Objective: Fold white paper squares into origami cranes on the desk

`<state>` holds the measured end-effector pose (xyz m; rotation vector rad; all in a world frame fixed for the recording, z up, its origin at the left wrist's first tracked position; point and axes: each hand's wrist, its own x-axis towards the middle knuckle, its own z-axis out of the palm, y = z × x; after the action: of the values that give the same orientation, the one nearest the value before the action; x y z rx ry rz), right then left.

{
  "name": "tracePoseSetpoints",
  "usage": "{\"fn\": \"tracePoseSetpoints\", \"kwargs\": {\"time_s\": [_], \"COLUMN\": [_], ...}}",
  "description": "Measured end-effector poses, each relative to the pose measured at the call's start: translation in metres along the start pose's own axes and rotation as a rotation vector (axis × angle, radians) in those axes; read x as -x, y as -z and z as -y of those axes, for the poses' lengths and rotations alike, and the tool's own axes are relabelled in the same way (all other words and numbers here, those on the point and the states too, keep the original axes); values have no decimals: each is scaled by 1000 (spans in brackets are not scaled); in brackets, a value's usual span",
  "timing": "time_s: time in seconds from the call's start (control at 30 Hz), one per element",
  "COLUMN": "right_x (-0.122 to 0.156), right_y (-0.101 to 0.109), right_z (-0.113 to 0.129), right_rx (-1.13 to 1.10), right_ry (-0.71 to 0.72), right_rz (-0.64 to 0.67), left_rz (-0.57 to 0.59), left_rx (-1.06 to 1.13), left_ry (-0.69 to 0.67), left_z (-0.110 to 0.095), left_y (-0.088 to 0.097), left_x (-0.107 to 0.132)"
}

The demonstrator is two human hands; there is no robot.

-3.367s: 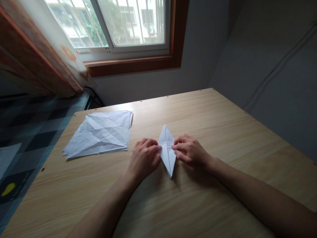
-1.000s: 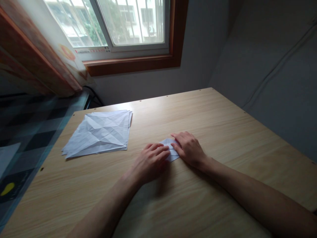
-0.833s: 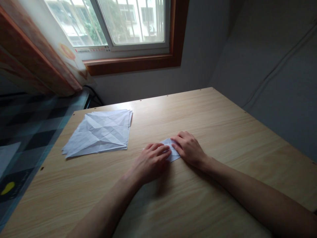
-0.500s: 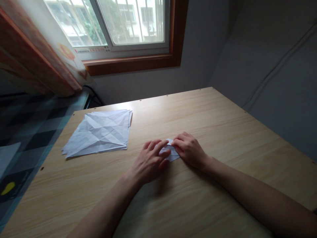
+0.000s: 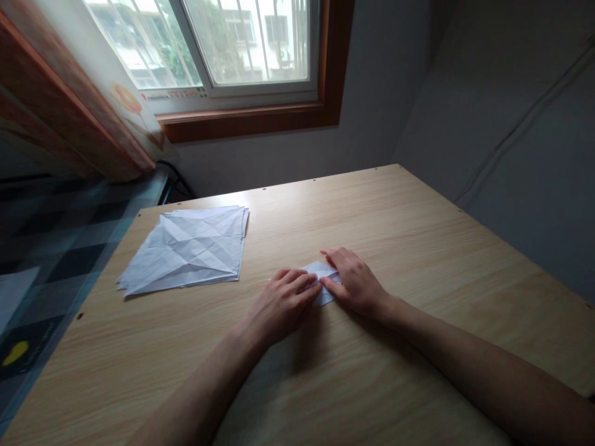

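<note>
A small folded white paper (image 5: pixel 318 267) lies on the light wooden table, partly covered by both hands. My left hand (image 5: pixel 284 303) rests over its left side, fingers bent and close together, their tips pressing on the paper and hiding part of it. From the right, my right hand (image 5: pixel 359 282) reaches in with the thumb on the paper near the left fingertips. Its index finger is stretched out apart from the thumb, beyond the paper's far edge. The underside of the paper is hidden.
A stack of creased white paper sheets (image 5: pixel 199 248) lies at the table's left. The wooden table (image 5: pixel 372 210) reaches toward the window wall. Left of it is a surface with a dark checked cloth (image 5: pixel 60 266), below a curtain (image 5: pixel 88 93).
The left fingers have come down and closed together onto the paper. The right index finger has lifted away from the paper and stretched out, opening a gap to the thumb.
</note>
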<state>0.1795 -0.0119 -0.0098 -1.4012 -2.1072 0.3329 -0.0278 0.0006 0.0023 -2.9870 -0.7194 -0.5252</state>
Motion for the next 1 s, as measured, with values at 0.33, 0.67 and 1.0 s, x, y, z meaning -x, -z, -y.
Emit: {"fn": "tracePoseSetpoints", "kwargs": {"time_s": [0.33,0.67,1.0], "right_x": [-2,3,8], "right_y": [6,10,7], "right_z": [8,14,11], "right_rx": [-225,-435,-23], "right_ry": [-196,-88,538], "right_rz": [143,-13,-246], "left_rz": [-145,-362,-524], "left_rx": [33,-71,-130], "left_ry": [55,252,184], "left_z": [1,3,-3], "left_y": [-4,-5,7], "left_x": [3,4,4]}}
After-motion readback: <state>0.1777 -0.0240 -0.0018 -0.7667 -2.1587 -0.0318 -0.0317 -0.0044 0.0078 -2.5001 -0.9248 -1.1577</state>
